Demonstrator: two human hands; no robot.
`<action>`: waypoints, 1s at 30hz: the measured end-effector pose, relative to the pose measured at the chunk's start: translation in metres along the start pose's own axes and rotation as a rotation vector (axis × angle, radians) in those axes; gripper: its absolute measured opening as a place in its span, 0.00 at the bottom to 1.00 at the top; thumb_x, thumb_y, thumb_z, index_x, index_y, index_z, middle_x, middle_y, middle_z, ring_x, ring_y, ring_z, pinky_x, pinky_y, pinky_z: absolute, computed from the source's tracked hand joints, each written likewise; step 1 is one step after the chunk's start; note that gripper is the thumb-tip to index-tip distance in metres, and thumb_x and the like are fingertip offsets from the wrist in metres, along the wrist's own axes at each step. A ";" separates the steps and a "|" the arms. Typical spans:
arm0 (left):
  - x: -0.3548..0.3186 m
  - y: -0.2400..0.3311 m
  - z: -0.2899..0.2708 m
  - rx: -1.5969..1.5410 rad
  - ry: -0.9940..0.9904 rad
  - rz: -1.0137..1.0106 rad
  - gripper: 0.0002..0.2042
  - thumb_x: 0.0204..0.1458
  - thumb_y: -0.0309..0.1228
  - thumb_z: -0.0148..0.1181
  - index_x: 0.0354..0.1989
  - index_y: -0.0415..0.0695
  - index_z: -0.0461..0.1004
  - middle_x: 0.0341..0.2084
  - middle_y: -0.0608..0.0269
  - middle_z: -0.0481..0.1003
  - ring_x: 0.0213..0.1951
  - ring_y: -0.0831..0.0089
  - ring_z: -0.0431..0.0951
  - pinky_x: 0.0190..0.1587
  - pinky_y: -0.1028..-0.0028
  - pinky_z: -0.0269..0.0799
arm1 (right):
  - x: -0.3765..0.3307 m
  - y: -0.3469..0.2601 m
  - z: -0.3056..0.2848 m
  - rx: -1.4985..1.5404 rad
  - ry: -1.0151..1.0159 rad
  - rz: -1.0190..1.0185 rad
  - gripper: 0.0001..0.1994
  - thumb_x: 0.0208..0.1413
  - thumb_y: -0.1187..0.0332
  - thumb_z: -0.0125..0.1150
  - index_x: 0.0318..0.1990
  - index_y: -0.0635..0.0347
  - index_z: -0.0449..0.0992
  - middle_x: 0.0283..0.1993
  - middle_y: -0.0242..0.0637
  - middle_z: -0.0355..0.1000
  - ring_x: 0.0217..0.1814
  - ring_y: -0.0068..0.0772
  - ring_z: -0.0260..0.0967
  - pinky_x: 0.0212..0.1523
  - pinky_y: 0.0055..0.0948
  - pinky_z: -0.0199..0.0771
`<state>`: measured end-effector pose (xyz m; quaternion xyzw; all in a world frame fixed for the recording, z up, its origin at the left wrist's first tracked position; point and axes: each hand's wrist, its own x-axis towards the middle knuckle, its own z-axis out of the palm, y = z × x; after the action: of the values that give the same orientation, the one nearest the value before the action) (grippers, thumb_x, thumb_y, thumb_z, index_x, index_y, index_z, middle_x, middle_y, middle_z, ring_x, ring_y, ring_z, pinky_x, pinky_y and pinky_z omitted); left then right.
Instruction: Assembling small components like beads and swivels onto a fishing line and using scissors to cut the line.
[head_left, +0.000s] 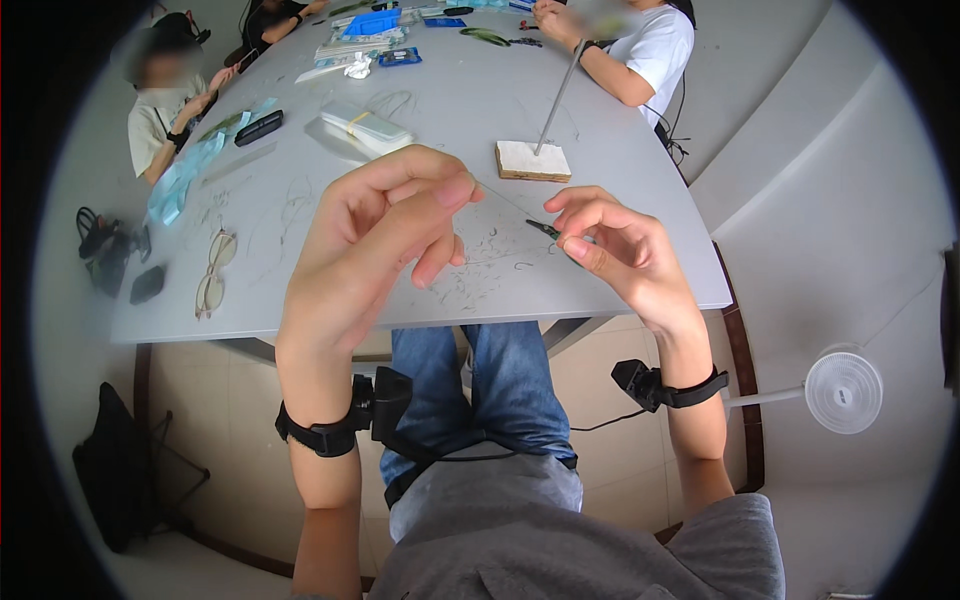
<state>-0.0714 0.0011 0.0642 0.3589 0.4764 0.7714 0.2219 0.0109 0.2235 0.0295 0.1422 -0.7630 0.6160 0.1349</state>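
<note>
My left hand (pixel 375 240) is raised over the grey table (pixel 420 120), thumb and forefinger pinched on a thin, nearly invisible thread (pixel 505 200) that runs right toward my other hand. My right hand (pixel 615 245) pinches a small dark fish hook (pixel 545 230) at the thread's other end. Both hands hover above the table's near edge, where several short thread clippings and small hooks (pixel 480 275) lie scattered. Black straps with small devices sit on both my wrists.
A white block (pixel 533 160) with an upright metal rod stands just beyond my hands. Eyeglasses (pixel 213 272) lie at left, clear packets (pixel 365 125) and blue packaging (pixel 185 175) further back. Other people sit at the far and left sides. A white fan (pixel 843 392) stands at the right on the floor.
</note>
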 end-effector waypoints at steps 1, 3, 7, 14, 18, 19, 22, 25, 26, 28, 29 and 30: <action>-0.001 0.002 -0.003 -0.001 0.003 -0.005 0.05 0.51 0.28 0.56 0.32 0.38 0.73 0.15 0.71 0.67 0.16 0.84 0.60 0.26 0.81 0.60 | 0.000 0.002 -0.001 0.001 0.006 0.004 0.02 0.51 0.79 0.56 0.32 0.64 0.73 0.46 0.37 0.67 0.45 0.25 0.62 0.49 0.28 0.60; -0.004 0.005 -0.006 0.016 0.036 -0.048 0.05 0.51 0.28 0.56 0.31 0.39 0.73 0.12 0.75 0.63 0.15 0.87 0.56 0.22 0.82 0.56 | -0.001 0.004 -0.002 0.008 0.010 0.022 0.02 0.51 0.79 0.56 0.32 0.64 0.73 0.45 0.37 0.67 0.45 0.25 0.62 0.49 0.27 0.61; -0.011 0.002 -0.001 0.287 0.163 -0.074 0.07 0.52 0.29 0.53 0.27 0.38 0.67 0.11 0.78 0.53 0.13 0.90 0.50 0.19 0.84 0.49 | -0.004 0.011 -0.003 0.034 0.000 0.034 0.02 0.52 0.79 0.55 0.33 0.64 0.73 0.44 0.36 0.67 0.44 0.23 0.62 0.46 0.25 0.62; -0.026 -0.012 -0.001 0.630 0.069 -0.194 0.03 0.47 0.22 0.60 0.30 0.40 0.73 0.10 0.81 0.50 0.14 0.90 0.45 0.18 0.84 0.40 | -0.006 0.012 0.002 0.103 0.006 0.070 0.02 0.54 0.78 0.53 0.34 0.65 0.71 0.40 0.34 0.68 0.42 0.21 0.63 0.43 0.21 0.64; -0.031 -0.030 -0.002 0.707 0.127 -0.302 0.03 0.47 0.23 0.61 0.29 0.39 0.76 0.10 0.81 0.47 0.15 0.90 0.43 0.18 0.83 0.37 | -0.010 0.011 0.007 0.116 0.043 0.165 0.02 0.55 0.78 0.52 0.35 0.66 0.70 0.36 0.33 0.69 0.40 0.20 0.63 0.43 0.21 0.64; -0.031 -0.031 -0.003 0.704 0.128 -0.309 0.03 0.47 0.23 0.61 0.29 0.39 0.76 0.10 0.81 0.47 0.15 0.90 0.43 0.18 0.83 0.37 | -0.010 0.012 0.008 0.111 0.048 0.188 0.02 0.55 0.79 0.52 0.35 0.66 0.69 0.34 0.32 0.69 0.40 0.19 0.63 0.43 0.20 0.64; -0.032 -0.036 -0.008 0.742 0.162 -0.305 0.01 0.47 0.23 0.61 0.27 0.39 0.76 0.11 0.81 0.46 0.15 0.90 0.43 0.18 0.83 0.37 | -0.009 0.014 0.011 0.144 0.071 0.184 0.02 0.54 0.79 0.53 0.35 0.66 0.70 0.33 0.32 0.69 0.39 0.20 0.63 0.43 0.21 0.63; -0.032 -0.040 -0.009 0.727 0.175 -0.233 0.01 0.47 0.24 0.61 0.28 0.40 0.76 0.11 0.81 0.47 0.15 0.90 0.44 0.18 0.82 0.37 | -0.008 0.024 0.013 0.038 0.058 0.044 0.04 0.51 0.81 0.56 0.34 0.65 0.72 0.33 0.31 0.69 0.39 0.21 0.63 0.43 0.22 0.62; -0.032 -0.041 -0.008 0.703 0.185 -0.215 0.01 0.47 0.23 0.61 0.28 0.40 0.76 0.11 0.81 0.47 0.15 0.90 0.44 0.18 0.82 0.37 | -0.008 0.026 0.014 0.043 0.057 0.049 0.04 0.51 0.81 0.56 0.34 0.65 0.72 0.33 0.31 0.69 0.39 0.21 0.63 0.43 0.22 0.62; -0.030 -0.043 -0.005 0.677 0.193 -0.201 0.01 0.47 0.23 0.61 0.28 0.40 0.76 0.11 0.81 0.48 0.15 0.90 0.44 0.18 0.82 0.37 | -0.006 0.030 0.015 -0.032 0.034 -0.027 0.05 0.48 0.81 0.58 0.33 0.64 0.73 0.34 0.31 0.70 0.39 0.23 0.64 0.43 0.22 0.61; -0.028 -0.042 -0.003 0.689 0.171 -0.197 0.01 0.46 0.22 0.61 0.28 0.40 0.76 0.11 0.81 0.48 0.15 0.90 0.44 0.18 0.82 0.38 | -0.006 0.032 0.016 -0.032 0.035 -0.023 0.05 0.48 0.81 0.58 0.33 0.64 0.73 0.34 0.31 0.70 0.39 0.23 0.64 0.43 0.22 0.61; -0.026 -0.043 -0.002 0.700 0.149 -0.192 0.02 0.46 0.21 0.61 0.28 0.40 0.76 0.11 0.80 0.48 0.15 0.90 0.44 0.18 0.83 0.38 | -0.005 0.034 0.017 -0.045 0.036 -0.022 0.05 0.48 0.82 0.58 0.32 0.63 0.74 0.34 0.32 0.70 0.38 0.23 0.64 0.43 0.22 0.60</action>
<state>-0.0561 0.0012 0.0165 0.3093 0.7578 0.5615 0.1218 0.0023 0.2138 -0.0067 0.1362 -0.7724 0.5998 0.1584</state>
